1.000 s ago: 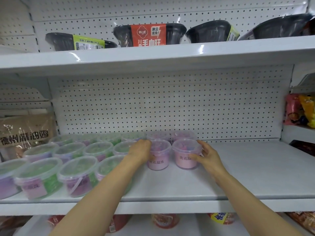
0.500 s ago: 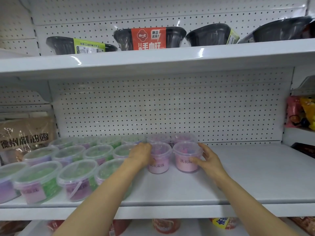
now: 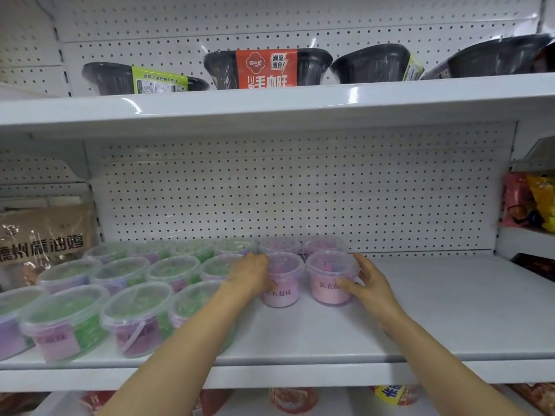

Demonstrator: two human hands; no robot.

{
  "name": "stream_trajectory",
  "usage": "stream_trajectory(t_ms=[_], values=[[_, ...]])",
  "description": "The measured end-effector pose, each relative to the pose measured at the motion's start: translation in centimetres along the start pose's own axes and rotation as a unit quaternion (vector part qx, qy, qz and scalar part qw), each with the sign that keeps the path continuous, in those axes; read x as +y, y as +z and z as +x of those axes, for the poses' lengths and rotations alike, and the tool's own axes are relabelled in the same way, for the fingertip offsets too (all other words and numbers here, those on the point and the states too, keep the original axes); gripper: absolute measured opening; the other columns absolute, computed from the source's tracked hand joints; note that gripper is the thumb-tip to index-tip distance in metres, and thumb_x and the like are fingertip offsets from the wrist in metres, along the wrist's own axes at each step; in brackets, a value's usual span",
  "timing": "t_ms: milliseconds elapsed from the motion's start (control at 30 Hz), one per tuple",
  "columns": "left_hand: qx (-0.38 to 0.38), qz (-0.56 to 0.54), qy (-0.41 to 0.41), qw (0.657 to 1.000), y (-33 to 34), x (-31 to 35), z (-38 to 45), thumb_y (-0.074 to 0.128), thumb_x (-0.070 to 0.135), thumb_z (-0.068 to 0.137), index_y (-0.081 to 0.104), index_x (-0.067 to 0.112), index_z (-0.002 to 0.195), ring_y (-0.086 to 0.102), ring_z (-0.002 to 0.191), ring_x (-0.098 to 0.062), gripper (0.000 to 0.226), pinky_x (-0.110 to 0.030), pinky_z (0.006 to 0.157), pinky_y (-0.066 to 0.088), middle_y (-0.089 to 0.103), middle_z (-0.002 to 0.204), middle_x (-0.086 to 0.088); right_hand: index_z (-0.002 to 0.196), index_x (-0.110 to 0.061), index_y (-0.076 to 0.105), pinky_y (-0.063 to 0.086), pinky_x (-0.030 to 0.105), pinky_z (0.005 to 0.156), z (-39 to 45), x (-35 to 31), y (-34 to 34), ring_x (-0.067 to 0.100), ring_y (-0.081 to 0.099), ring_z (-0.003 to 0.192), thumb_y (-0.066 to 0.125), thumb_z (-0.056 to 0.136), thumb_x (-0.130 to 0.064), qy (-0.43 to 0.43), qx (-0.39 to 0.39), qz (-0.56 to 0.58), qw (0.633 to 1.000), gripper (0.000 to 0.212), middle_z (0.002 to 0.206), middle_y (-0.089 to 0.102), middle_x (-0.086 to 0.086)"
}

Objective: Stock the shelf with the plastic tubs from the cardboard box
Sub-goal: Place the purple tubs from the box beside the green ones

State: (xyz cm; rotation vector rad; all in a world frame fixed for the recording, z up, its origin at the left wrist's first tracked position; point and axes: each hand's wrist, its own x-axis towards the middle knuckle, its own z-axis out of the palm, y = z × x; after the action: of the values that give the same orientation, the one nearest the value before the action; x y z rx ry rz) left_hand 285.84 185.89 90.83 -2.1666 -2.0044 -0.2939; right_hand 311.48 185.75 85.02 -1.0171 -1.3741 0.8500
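Two clear plastic tubs with pink contents stand side by side on the white middle shelf (image 3: 435, 319). My left hand (image 3: 249, 276) grips the left pink tub (image 3: 283, 283) from its left side. My right hand (image 3: 368, 285) holds the right pink tub (image 3: 329, 277), thumb across its front and fingers round its right side. Behind them two more pink tubs (image 3: 324, 244) stand against the pegboard. Several green and purple tubs (image 3: 135, 316) fill the left half of the shelf in rows. The cardboard box is out of view.
The upper shelf (image 3: 300, 100) hangs overhead with black food trays (image 3: 267, 69). A brown packet (image 3: 45, 235) stands at the far left and snack bags (image 3: 528, 202) at the far right. Jars show on the shelf below (image 3: 292, 399).
Both hands have stayed on the two pink tubs, which sit a touch further back towards the rear row. The view has tilted slightly.
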Motion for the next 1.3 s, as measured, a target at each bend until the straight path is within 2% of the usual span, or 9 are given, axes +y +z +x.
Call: stream_trajectory(t_ms=[233,367,467,667,867,967,1100,1300], values=[[0.005,-0.013,0.006,1.0,-0.3,0.0,-0.2,0.062,0.027,0.087,0.062,0.013,0.117,0.06,0.109,-0.026,0.033,-0.031,0.078,0.046,0.063,0.118,-0.009,0.14,-0.022,0.043,0.045,0.03,0.093,-0.3,-0.2,0.3,0.012,0.051,0.119,0.08,0.075,-0.008,0.002,0.015,0.0,1.0,0.076,0.126,0.053,-0.012],[0.007,-0.007,0.012,1.0,-0.3,0.0,-0.3,0.061,0.026,0.088,0.061,0.012,0.118,0.06,0.111,-0.026,0.033,-0.033,0.084,0.048,0.062,0.119,-0.009,0.127,-0.029,0.046,0.043,0.026,0.088,-0.8,-0.9,0.6,0.008,0.051,0.112,0.077,0.077,-0.005,0.001,0.017,0.001,1.0,0.064,0.114,0.053,-0.019],[0.007,0.001,0.016,1.0,-0.4,0.0,-0.3,0.06,0.022,0.088,0.061,0.012,0.116,0.06,0.11,-0.025,0.03,-0.034,0.084,0.05,0.064,0.119,-0.008,0.121,-0.032,0.044,0.043,0.025,0.087,-1.2,-1.2,0.7,0.007,0.05,0.108,0.076,0.078,-0.003,0.003,0.02,-0.001,1.0,0.06,0.109,0.053,-0.023],[0.005,0.006,0.028,1.0,-0.7,0.0,-0.5,0.059,0.02,0.088,0.061,0.01,0.116,0.061,0.109,-0.026,0.029,-0.032,0.077,0.047,0.064,0.117,-0.01,0.142,-0.018,0.041,0.043,0.026,0.091,-1.1,-0.9,0.8,0.009,0.048,0.115,0.075,0.079,-0.004,0.009,0.031,-0.006,0.999,0.073,0.125,0.05,-0.012],[0.004,0.005,0.031,0.999,-1.0,0.1,-0.7,0.059,0.02,0.09,0.06,0.01,0.117,0.061,0.109,-0.026,0.029,-0.029,0.072,0.041,0.063,0.119,-0.01,0.146,-0.017,0.036,0.047,0.035,0.096,-0.9,-0.5,0.6,0.016,0.05,0.123,0.078,0.078,-0.01,0.025,0.033,-0.023,0.999,0.081,0.141,0.047,-0.005],[-0.004,-0.009,0.029,1.0,-1.1,-0.2,-0.7,0.061,0.022,0.088,0.06,0.011,0.118,0.06,0.109,-0.026,0.031,-0.029,0.072,0.041,0.062,0.119,-0.009,0.144,-0.018,0.042,0.049,0.039,0.097,-0.9,-0.5,0.6,0.019,0.052,0.122,0.079,0.076,-0.012,0.029,0.039,-0.037,0.998,0.078,0.138,0.05,-0.003],[-0.003,-0.016,0.034,0.999,-1.2,-0.4,-0.5,0.061,0.019,0.088,0.06,0.011,0.117,0.06,0.11,-0.025,0.03,-0.029,0.076,0.043,0.062,0.119,-0.01,0.132,-0.023,0.056,0.053,0.041,0.093,-0.7,-0.4,0.5,0.022,0.056,0.12,0.081,0.075,-0.015,0.026,0.039,-0.074,0.996,0.063,0.134,0.056,0.0],[-0.006,-0.005,0.048,0.999,-1.3,-0.5,-0.2,0.063,0.017,0.086,0.061,0.012,0.115,0.061,0.107,-0.026,0.03,-0.029,0.075,0.044,0.062,0.117,-0.01,0.13,-0.022,0.057,0.054,0.037,0.087,-0.7,-0.6,0.6,0.022,0.057,0.117,0.08,0.076,-0.012,0.034,0.047,-0.087,0.995,0.06,0.132,0.057,0.002]])
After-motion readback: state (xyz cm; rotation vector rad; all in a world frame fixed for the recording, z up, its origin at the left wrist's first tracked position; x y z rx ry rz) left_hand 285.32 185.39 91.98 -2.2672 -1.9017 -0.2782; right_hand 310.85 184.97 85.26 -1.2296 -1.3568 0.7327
